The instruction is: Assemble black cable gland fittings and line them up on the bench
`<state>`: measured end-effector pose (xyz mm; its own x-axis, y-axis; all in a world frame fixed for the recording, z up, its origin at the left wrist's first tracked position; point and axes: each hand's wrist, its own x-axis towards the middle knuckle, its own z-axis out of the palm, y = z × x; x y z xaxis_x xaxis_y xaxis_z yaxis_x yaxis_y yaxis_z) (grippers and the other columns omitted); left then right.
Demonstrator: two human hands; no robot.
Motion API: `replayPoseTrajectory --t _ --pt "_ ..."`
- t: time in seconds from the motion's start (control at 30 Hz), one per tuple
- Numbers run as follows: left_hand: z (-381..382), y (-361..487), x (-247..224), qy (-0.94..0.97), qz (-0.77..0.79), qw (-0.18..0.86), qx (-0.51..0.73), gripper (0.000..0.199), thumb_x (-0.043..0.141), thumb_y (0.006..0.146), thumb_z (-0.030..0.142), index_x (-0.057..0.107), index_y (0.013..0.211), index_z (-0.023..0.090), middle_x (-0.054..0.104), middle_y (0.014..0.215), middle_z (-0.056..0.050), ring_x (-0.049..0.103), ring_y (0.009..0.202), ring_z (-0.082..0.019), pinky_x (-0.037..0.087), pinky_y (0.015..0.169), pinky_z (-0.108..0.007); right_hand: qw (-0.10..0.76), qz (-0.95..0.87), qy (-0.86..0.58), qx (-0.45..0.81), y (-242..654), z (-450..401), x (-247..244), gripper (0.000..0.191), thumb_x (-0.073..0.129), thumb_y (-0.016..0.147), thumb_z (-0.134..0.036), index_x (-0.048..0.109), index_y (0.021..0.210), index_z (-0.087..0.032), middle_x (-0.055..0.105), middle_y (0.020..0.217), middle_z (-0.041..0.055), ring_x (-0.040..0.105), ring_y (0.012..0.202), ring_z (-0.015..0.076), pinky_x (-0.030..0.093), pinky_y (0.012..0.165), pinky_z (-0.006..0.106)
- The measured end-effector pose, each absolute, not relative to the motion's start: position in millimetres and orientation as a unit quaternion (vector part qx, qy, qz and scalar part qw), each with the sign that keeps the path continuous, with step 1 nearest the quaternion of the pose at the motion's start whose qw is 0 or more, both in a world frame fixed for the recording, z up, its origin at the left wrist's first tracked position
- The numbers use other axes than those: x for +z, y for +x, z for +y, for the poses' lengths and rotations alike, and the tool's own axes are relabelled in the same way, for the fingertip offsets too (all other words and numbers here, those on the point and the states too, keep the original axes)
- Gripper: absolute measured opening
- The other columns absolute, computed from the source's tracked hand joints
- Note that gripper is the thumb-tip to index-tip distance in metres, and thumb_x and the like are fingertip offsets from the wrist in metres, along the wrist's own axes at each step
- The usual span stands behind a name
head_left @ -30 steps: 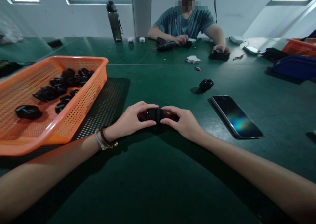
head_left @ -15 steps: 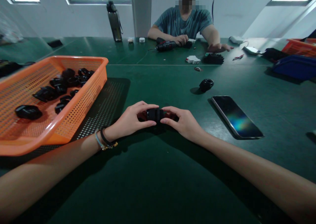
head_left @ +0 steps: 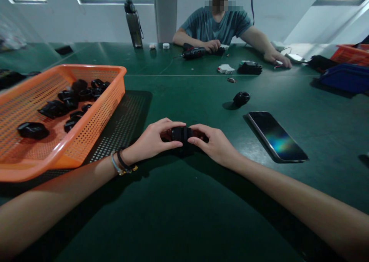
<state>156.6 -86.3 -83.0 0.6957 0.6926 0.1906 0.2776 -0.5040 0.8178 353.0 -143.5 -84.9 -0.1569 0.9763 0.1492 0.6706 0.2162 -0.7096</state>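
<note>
Green table (head_left: 184, 212) bears orange basket (head_left: 99, 123), phone (head_left: 277, 137); left hand (head_left: 151, 139), right hand (head_left: 216, 143): fingers clamped on black part (head_left: 181, 134).

Light-blue bracelet (head_left: 114, 164), black bracelet (head_left: 122, 162), gold-coloured beads (head_left: 135, 168).

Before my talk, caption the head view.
Left hand and right hand hold a black cylindrical part near an orange perforated plastic basket.

single head-worn view, facing forward and down onto hands (head_left: 151, 139)
</note>
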Motion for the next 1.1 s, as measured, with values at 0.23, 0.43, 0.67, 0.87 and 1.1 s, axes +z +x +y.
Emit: replayPoseTrajectory --t 0.23,0.43,0.67,0.87,1.1 --pt "-85.8 158.1 -84.0 0.816 0.305 0.419 0.257 0.045 0.070 0.073 0.032 0.060 0.114 0.017 0.062 0.103 -0.007 0.063 0.085 -0.018 0.053 0.076 -0.032 0.337 -0.735 -0.537 0.241 353.9 -146.5 -86.7 0.038 0.069 0.073 -0.020 0.057 0.108 -0.022 0.067 0.094 0.0035 0.063 0.085 0.0185 0.050 0.072 0.032" --pt "-85.4 158.0 -85.1 0.820 0.304 0.410 0.258 0.045 0.071 0.072 0.033 0.062 0.113 0.018 0.062 0.102 -0.006 0.062 0.087 -0.018 0.053 0.077 -0.032 0.323 -0.729 -0.559 0.229 352.9 -146.1 -87.4 0.026 0.069 0.074 -0.019 0.060 0.098 -0.019 0.068 0.089 0.0037 0.062 0.081 0.0175 0.050 0.070 0.031" --pt "-85.9 157.6 -83.8 0.831 0.296 0.395 0.256 0.042 0.071 0.072 0.033 0.062 0.110 0.016 0.062 0.101 -0.006 0.062 0.089 -0.019 0.052 0.078 -0.031 0.286 -0.741 -0.573 0.205 351.8 -146.4 -87.0 0.025 0.068 0.076 -0.022 0.059 0.099 -0.018 0.067 0.089 0.0051 0.061 0.079 0.0178 0.047 0.070 0.031" --pt "-86.2 156.5 -83.8 0.832 0.289 0.401 0.252 0.042 0.071 0.073 0.032 0.062 0.112 0.017 0.062 0.103 -0.006 0.062 0.089 -0.018 0.052 0.077 -0.029 0.280 -0.762 -0.558 0.172 352.8 -147.6 -88.3 0.020 0.065 0.079 -0.027 0.057 0.096 -0.019 0.064 0.084 0.0038 0.058 0.075 0.0173 0.044 0.065 0.029" --pt "-86.9 156.4 -81.9 0.838 0.284 0.391 0.254 0.042 0.072 0.072 0.031 0.062 0.110 0.017 0.063 0.101 -0.006 0.062 0.088 -0.018 0.051 0.075 -0.028 0.265 -0.774 -0.559 0.136 352.8 -148.9 -90.7 0.018 0.061 0.082 -0.031 0.056 0.095 -0.019 0.062 0.080 0.0042 0.057 0.073 0.0183 0.043 0.065 0.030"
